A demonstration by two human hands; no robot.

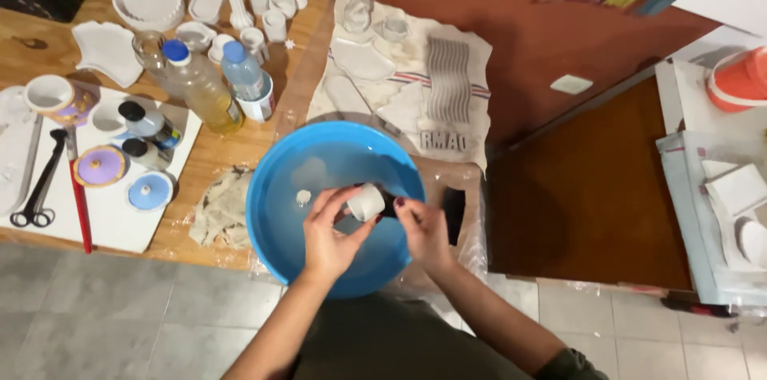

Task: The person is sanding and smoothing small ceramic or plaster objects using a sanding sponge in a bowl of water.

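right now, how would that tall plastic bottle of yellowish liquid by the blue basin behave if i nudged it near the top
The bottle looks nearly full, so probably heavy for its size and steady. It is tall and narrow, though, so a high push could tip it toward the smaller bottle close beside it. Its blue cap appears on, so a spill seems unlikely.

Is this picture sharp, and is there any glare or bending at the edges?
Head view: the hands and the small white cup look soft and slightly blurred; a pale sheen lies on the blue basin; the wooden table edge tilts, hinting wide-angle distortion.
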